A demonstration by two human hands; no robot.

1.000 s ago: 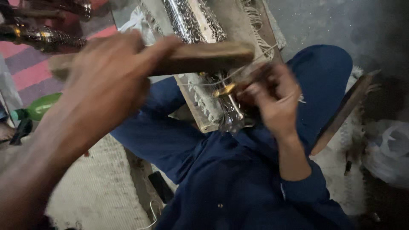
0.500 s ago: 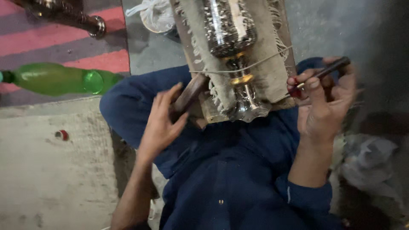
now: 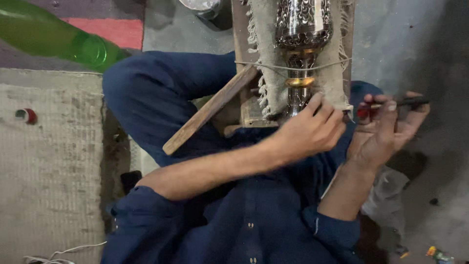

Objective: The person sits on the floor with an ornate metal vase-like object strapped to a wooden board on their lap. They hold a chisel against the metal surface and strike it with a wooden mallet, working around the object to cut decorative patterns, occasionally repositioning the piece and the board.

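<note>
left hand [image 3: 308, 132] grip pinches engraved metal vase [image 3: 302, 29] | right hand [image 3: 386, 129] grip clamps thin tool [image 3: 403, 102]

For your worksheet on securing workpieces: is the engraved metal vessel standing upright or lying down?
Lying down. The engraved metal vessel rests lengthwise on a fringed cloth over a wooden board, with a string across its neck; the left hand touches its end.

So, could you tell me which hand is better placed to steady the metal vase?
Probably the left hand: its fingers touch the vase at its narrow stem. The right hand is off to the side, gripping a thin tool.
</note>
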